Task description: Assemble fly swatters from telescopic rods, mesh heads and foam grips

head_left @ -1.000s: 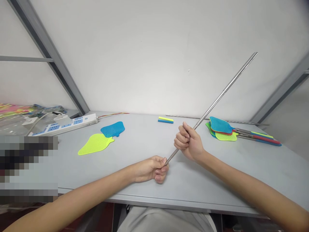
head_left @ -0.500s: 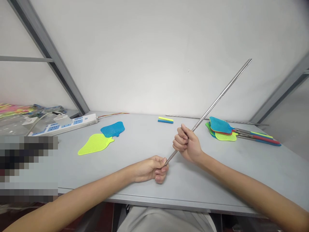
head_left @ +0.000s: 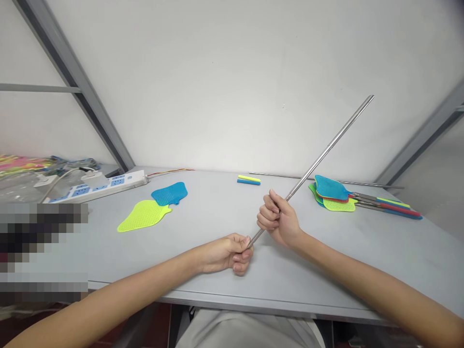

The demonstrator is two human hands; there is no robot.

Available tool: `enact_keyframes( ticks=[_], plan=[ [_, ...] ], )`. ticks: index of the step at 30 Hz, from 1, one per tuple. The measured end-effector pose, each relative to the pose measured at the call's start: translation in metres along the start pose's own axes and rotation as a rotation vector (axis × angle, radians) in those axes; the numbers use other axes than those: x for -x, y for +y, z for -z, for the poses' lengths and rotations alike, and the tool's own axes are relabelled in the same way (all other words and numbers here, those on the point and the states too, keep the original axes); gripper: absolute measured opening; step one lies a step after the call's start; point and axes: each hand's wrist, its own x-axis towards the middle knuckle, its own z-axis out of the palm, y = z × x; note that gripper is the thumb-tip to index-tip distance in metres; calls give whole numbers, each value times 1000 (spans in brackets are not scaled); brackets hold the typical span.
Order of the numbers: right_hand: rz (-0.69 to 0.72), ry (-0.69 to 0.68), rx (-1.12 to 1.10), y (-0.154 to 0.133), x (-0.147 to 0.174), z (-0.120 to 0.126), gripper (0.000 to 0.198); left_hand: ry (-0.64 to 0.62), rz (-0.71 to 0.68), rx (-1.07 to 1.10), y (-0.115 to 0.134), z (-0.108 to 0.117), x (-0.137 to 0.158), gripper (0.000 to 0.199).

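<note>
A shiny telescopic metal rod (head_left: 328, 148) slants from low centre up to the right, its thicker section at the upper end. Its thin lower end is pinched between the thumb and fingers of my left hand (head_left: 232, 253). My right hand (head_left: 279, 217) wraps round the rod a little higher up, fist closed. Behind my hands, a yellow grip tube and a blue grip tube (head_left: 248, 182) lie side by side on the table. Further left, a blue fly swatter head (head_left: 169, 193) overlaps a yellow-green fly swatter head (head_left: 143, 216), both without handles.
Several fly swatters (head_left: 330, 187) with coloured grips are stacked on the right of the grey table (head_left: 213, 217). Another thin metal rod (head_left: 377, 184) lies along the wall behind them. A white power strip (head_left: 108, 185) and plastic-wrapped items (head_left: 25, 166) are at the left.
My right hand has slid slightly down and left along with the rod, so the rod's upper end is lower and nearer. My left hand stays in place.
</note>
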Motion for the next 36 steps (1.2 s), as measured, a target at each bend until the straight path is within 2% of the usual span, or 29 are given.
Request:
enact_keyframes(
  ticks=[17, 36],
  plan=[
    [23, -3, 32, 2, 2, -2, 41, 17, -16, -54, 2, -3, 0, 30],
    [1, 25, 64, 7, 2, -2, 42, 22, -36, -53, 1, -4, -1, 34]
  ],
)
